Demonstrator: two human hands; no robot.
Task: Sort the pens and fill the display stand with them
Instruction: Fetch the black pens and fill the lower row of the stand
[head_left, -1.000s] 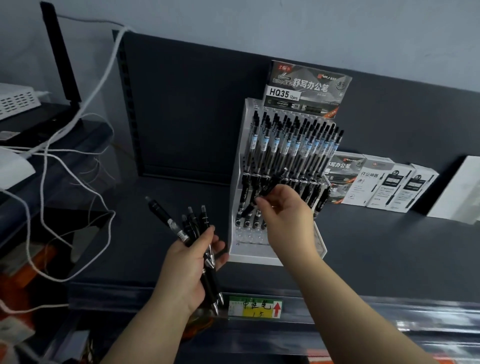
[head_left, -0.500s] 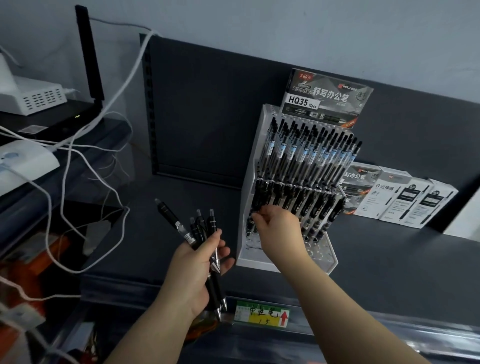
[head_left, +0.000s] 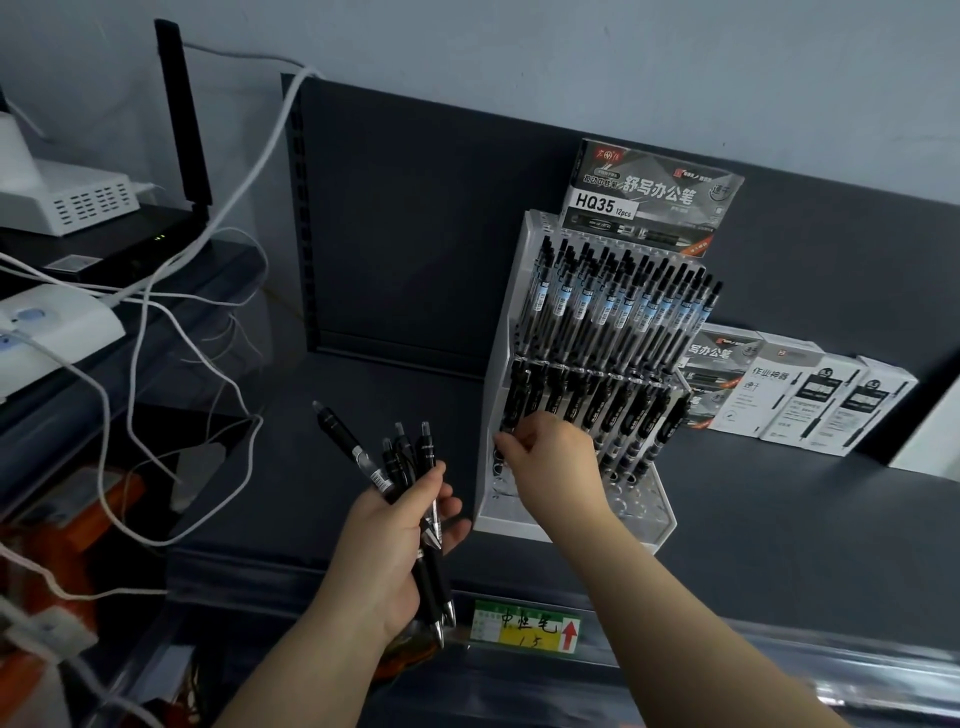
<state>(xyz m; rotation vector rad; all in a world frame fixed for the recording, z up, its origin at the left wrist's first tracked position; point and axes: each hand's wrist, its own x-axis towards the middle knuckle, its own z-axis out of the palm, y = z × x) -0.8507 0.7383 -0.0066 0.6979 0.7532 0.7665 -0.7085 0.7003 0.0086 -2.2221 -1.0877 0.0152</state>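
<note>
A white stepped display stand (head_left: 501, 358) sits on the dark shelf, its upper rows full of black pens (head_left: 623, 306). My left hand (head_left: 395, 545) grips a bundle of several black pens (head_left: 405, 467), tips pointing down, to the left of the stand. At the stand's lower left corner my right hand (head_left: 550, 462) pinches a black pen (head_left: 511, 402), whose lower end my fingers hide. The front row of holes (head_left: 634, 506) shows empty slots.
Boxes of pens (head_left: 795, 400) line the shelf to the right of the stand, and one box (head_left: 649, 200) sits on top of it. White cables (head_left: 130, 332) and a router (head_left: 119, 234) crowd the left. A price label (head_left: 524, 631) marks the shelf's front edge.
My right hand has come down from the middle row to the stand's lower left slots with one pen. The view has shifted, and the stand now appears further right.
</note>
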